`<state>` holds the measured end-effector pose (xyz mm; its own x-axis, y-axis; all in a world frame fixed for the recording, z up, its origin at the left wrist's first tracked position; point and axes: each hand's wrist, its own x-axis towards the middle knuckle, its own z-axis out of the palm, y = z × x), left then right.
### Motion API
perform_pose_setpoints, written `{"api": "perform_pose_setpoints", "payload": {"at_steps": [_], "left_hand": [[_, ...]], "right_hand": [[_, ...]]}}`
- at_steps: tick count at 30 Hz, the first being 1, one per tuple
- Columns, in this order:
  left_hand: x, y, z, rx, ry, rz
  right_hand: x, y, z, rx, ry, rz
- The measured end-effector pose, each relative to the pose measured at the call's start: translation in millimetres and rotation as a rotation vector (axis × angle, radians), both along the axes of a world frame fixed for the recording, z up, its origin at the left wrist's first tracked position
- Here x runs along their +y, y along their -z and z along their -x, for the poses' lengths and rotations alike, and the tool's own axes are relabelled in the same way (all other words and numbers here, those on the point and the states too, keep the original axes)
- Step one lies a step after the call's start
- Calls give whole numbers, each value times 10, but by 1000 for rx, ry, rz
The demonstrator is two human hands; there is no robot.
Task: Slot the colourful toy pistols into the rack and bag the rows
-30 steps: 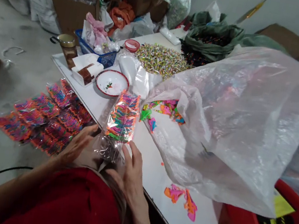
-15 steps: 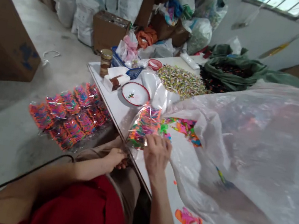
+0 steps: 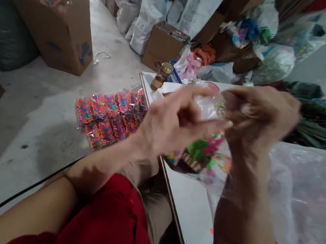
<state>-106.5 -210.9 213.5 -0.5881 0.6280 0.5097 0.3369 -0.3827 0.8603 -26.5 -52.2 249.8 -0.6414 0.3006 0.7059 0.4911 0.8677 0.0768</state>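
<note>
Both hands are raised over the table edge, blurred by motion, around a clear plastic packet (image 3: 200, 151) with bright green, pink and multicoloured pieces in it. My left hand (image 3: 170, 119) is on the packet's left, thumb and fingers pinched at its upper part. On the other side, my right hand (image 3: 259, 113) has its fingers curled onto the top of the packet. The packet hangs below the fingers, and its upper end is partly hidden by them. Beyond the left forearm, several clear packets of orange and multicoloured pieces (image 3: 110, 115) lie in rows, low beside the table.
The white table (image 3: 188, 210) has a jar with a lid (image 3: 162, 75) at its far corner. Translucent plastic sheeting (image 3: 316, 199) covers the right side. A cardboard box (image 3: 56, 27) stands on the floor at left. Sacks, a brown box (image 3: 165, 46) and a green sack (image 3: 324, 121) are behind.
Both hands have risen from the table edge and lap, and the packet has come up off the table between them. The view has swung left.
</note>
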Motion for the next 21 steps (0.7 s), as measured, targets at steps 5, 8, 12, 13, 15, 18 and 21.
{"api": "perform_pose_setpoints", "payload": {"at_steps": [5, 8, 12, 13, 15, 18, 21], "left_hand": [[70, -14, 1023, 431, 41, 528], [-33, 59, 1499, 578, 219, 845], [36, 80, 1948, 624, 224, 1107], [123, 89, 2031, 622, 235, 1149], [332, 149, 2173, 606, 303, 1200], [523, 394, 2350, 539, 418, 1201], [362, 817, 2488, 363, 499, 1203]], "right_hand": [[-383, 365, 718, -198, -205, 68], [-521, 588, 1045, -214, -345, 53], [-567, 660, 1427, -254, -402, 83], [-546, 660, 1505, -264, -395, 101], [-465, 691, 1598, -270, -376, 149], [-283, 901, 1483, -282, -330, 279], [-149, 1269, 1062, -309, -352, 495]]}}
